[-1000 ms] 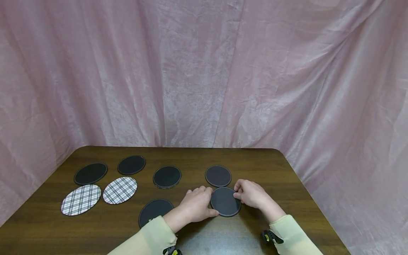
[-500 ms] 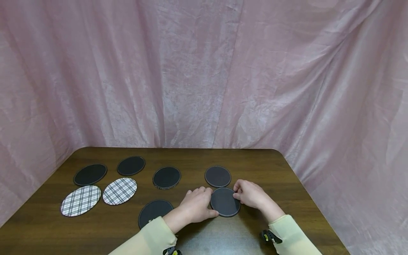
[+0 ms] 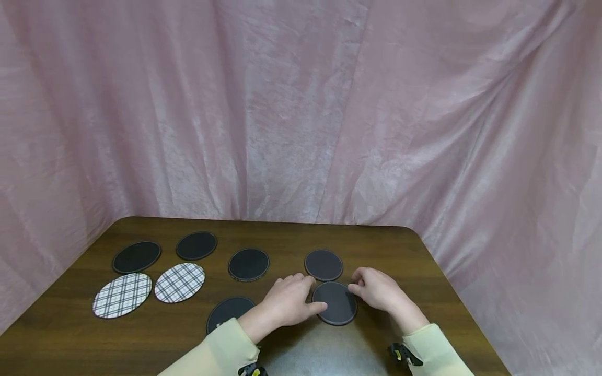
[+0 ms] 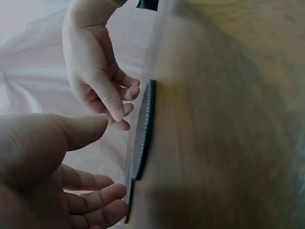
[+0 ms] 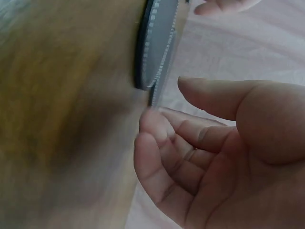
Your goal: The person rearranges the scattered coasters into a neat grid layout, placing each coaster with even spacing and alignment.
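A dark round coaster (image 3: 336,307) with a stitched rim lies flat on the wooden table between my two hands. Directly behind it lies a second dark coaster (image 3: 323,265), almost touching it. My left hand (image 3: 290,303) hovers at the near coaster's left side, thumb over its edge. In the left wrist view, that thumb stands off the coaster (image 4: 144,129), and the fingers are loosely bent with nothing held. On the right side hovers my right hand (image 3: 378,291). The right wrist view shows its thumb apart from bent fingers, clear of the coaster (image 5: 157,47).
To the left lie several more dark coasters, including one (image 3: 249,264) at mid-table and one (image 3: 229,312) partly hidden by my left wrist. Two plaid discs (image 3: 180,282) lie at far left. A pink curtain (image 3: 291,115) hangs behind the table (image 3: 141,344).
Both hands have come off the near coaster's edges: the left thumb has risen and the right fingers have loosened. The coaster stays flat behind its stitched rim, and the head view has shifted slightly.
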`<state>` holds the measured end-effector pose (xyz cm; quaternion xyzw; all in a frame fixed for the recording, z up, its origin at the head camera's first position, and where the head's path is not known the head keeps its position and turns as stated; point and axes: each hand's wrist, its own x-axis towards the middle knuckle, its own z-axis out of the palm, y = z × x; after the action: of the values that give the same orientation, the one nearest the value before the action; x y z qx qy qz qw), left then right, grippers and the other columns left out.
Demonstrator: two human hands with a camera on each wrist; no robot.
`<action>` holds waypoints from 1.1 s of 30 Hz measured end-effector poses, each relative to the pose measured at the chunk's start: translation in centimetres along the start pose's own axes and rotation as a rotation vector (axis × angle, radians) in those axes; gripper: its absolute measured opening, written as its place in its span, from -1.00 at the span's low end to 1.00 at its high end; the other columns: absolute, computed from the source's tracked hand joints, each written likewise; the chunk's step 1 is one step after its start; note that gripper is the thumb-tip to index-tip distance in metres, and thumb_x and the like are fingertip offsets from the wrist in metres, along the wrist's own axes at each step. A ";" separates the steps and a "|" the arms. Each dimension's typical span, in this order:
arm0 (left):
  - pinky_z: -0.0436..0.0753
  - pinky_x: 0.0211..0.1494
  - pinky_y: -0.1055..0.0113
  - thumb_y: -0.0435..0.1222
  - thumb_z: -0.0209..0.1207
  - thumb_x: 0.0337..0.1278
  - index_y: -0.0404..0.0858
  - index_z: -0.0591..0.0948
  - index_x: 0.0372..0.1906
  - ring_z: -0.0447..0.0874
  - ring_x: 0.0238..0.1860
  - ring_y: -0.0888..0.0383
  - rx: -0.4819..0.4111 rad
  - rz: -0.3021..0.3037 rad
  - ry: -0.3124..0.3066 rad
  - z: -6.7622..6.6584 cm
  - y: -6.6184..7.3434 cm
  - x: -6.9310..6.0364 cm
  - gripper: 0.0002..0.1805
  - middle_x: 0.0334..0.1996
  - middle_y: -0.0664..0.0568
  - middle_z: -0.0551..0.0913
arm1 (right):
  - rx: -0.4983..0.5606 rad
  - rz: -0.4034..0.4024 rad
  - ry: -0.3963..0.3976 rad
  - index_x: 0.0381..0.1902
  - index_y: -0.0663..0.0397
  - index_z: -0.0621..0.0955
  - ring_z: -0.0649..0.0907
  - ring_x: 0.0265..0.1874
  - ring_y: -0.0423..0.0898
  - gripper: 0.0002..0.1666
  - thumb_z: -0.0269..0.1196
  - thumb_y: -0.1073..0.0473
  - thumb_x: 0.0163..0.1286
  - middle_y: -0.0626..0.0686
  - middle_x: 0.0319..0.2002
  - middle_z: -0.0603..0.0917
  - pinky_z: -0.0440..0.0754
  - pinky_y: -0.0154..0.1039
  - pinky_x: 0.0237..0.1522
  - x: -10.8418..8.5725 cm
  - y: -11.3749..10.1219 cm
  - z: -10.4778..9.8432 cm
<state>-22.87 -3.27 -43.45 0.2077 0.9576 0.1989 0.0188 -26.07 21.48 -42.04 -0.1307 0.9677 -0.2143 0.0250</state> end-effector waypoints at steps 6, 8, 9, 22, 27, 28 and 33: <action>0.56 0.33 -0.18 0.15 0.37 0.49 -0.26 0.61 0.48 0.66 0.29 -0.15 0.016 -0.021 0.051 -1.2 -1.4 -0.3 -0.27 0.25 -0.13 0.70 | -0.055 -0.032 0.038 0.11 0.18 0.77 0.61 -0.30 -0.11 -0.63 0.50 0.07 0.49 -0.05 -0.29 0.63 0.65 0.03 -0.15 0.1 -1.2 0.1; 0.54 0.36 -0.23 0.14 0.36 0.50 -0.26 0.59 0.50 0.64 0.33 -0.17 0.019 -0.040 0.067 -1.6 -2.1 -0.5 -0.26 0.31 -0.16 0.68 | -0.052 -0.041 0.037 0.19 0.21 0.75 0.68 -0.23 -0.07 -0.56 0.51 0.06 0.50 0.00 -0.22 0.70 0.69 0.09 -0.08 0.3 -1.8 0.3; 0.52 0.37 -0.25 0.13 0.36 0.51 -0.27 0.59 0.50 0.63 0.35 -0.18 0.022 -0.049 0.077 -1.8 -2.5 -0.5 -0.27 0.32 -0.17 0.67 | -0.053 -0.042 0.037 0.23 0.21 0.74 0.71 -0.17 -0.03 -0.52 0.51 0.05 0.50 0.03 -0.15 0.73 0.70 0.13 -0.03 0.4 -2.0 0.4; 0.46 0.39 -0.32 0.12 0.33 0.54 -0.30 0.56 0.53 0.52 0.48 -0.24 0.136 -0.149 0.171 -4.0 -7.3 -1.3 -0.26 0.47 -0.21 0.58 | 0.001 -0.106 0.009 0.51 0.25 0.57 0.54 0.48 0.28 -0.24 0.47 -0.05 0.55 0.29 0.47 0.58 0.55 0.32 0.36 1.5 -6.5 2.6; 0.42 0.43 -0.39 0.12 0.33 0.54 -0.30 0.53 0.55 0.50 0.50 -0.27 0.142 -0.200 0.171 -4.8 -9.1 -1.4 -0.23 0.48 -0.22 0.57 | 0.020 -0.129 -0.021 0.57 0.24 0.51 0.48 0.53 0.27 -0.19 0.43 -0.10 0.58 0.28 0.53 0.51 0.52 0.33 0.39 2.4 -8.3 3.8; 0.42 0.42 -0.39 0.12 0.33 0.54 -0.31 0.53 0.56 0.50 0.49 -0.28 0.142 -0.208 0.170 -5.0 -9.5 -1.4 -0.23 0.48 -0.23 0.57 | 0.023 -0.133 -0.024 0.57 0.24 0.50 0.49 0.53 0.28 -0.18 0.43 -0.11 0.58 0.29 0.53 0.51 0.52 0.32 0.39 2.6 -8.7 4.0; 0.39 0.41 -0.44 0.13 0.33 0.54 -0.32 0.49 0.59 0.47 0.50 -0.34 0.128 -0.257 0.158 -5.5 -11.4 -1.2 -0.19 0.49 -0.28 0.55 | 0.046 -0.157 -0.041 0.59 0.27 0.47 0.47 0.53 0.32 -0.16 0.41 -0.12 0.60 0.33 0.54 0.49 0.49 0.34 0.41 3.4 -10.4 5.0</action>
<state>-26.86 -15.34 -42.85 0.0681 0.9854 0.1492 -0.0447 -26.31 9.44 -42.21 -0.2099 0.9485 -0.2351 0.0307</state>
